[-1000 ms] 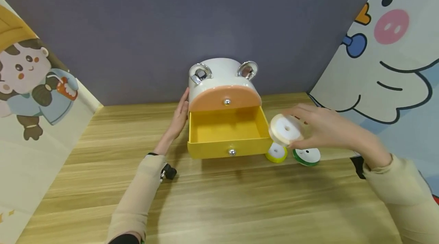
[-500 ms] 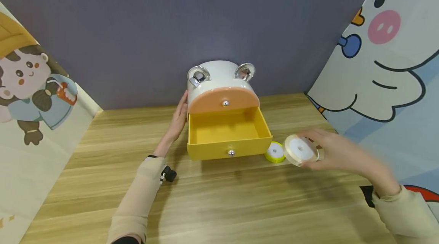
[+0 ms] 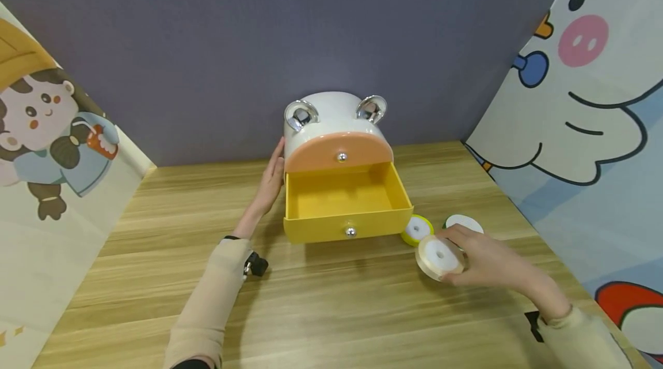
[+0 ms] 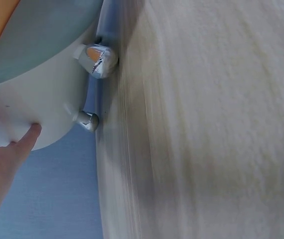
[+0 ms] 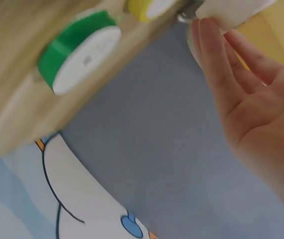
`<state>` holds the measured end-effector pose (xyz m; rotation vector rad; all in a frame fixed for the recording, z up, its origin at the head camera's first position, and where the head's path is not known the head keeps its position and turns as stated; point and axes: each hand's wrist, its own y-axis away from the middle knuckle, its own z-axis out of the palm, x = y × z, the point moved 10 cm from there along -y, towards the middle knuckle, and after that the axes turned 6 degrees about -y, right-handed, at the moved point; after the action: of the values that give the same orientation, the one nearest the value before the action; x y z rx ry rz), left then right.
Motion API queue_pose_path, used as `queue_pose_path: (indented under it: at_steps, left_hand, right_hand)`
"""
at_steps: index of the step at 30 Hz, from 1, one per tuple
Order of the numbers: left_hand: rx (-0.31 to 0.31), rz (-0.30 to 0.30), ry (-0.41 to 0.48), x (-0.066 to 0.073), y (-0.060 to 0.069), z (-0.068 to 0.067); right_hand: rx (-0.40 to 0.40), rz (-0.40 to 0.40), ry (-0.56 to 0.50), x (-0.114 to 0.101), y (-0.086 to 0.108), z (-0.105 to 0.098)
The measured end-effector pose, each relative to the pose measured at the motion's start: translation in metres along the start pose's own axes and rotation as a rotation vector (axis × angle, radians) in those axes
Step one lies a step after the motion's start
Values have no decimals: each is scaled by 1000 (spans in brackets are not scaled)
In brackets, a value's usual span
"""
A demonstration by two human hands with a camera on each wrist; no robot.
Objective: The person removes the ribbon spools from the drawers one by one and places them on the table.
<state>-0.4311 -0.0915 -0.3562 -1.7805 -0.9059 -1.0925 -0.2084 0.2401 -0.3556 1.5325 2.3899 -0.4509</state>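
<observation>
My left hand [image 3: 269, 185] rests against the left side of a white frog-shaped drawer box [image 3: 336, 113]; in the left wrist view its fingertip touches the white wall [image 4: 47, 107]. The box's yellow lower drawer [image 3: 348, 229] is pulled out, with nothing visible inside it. Between thumb and fingers, my right hand [image 3: 489, 259] grips a spool of cream ribbon [image 3: 440, 257], just in front of two other spools. A yellow ribbon spool [image 3: 416, 229] lies by the drawer's front right corner. The green ribbon spool [image 3: 464, 222] behind my right hand is partly hidden, but shows whole in the right wrist view.
The box's peach upper drawer [image 3: 326, 149] is closed. Behind the wooden table [image 3: 331, 311] rises a grey panel [image 3: 331, 23]. Cartoon-printed panels stand on the left [image 3: 77, 173] and right [image 3: 585, 121] sides.
My right hand has carried the cream spool away from the drawer's right corner, first rightward, then toward the table front. The left hand and the box stay put.
</observation>
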Motion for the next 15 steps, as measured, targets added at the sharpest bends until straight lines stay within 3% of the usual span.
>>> queue_pose_path:
  at_steps: [10,15]
  left_hand:
    - [1,12,-3,0,-1,1]
    - [4,11,-4,-2,-1,0]
  right_hand:
    - [-109,43,-69,5,-7,40]
    - [-127,58,-78,7,-8,52]
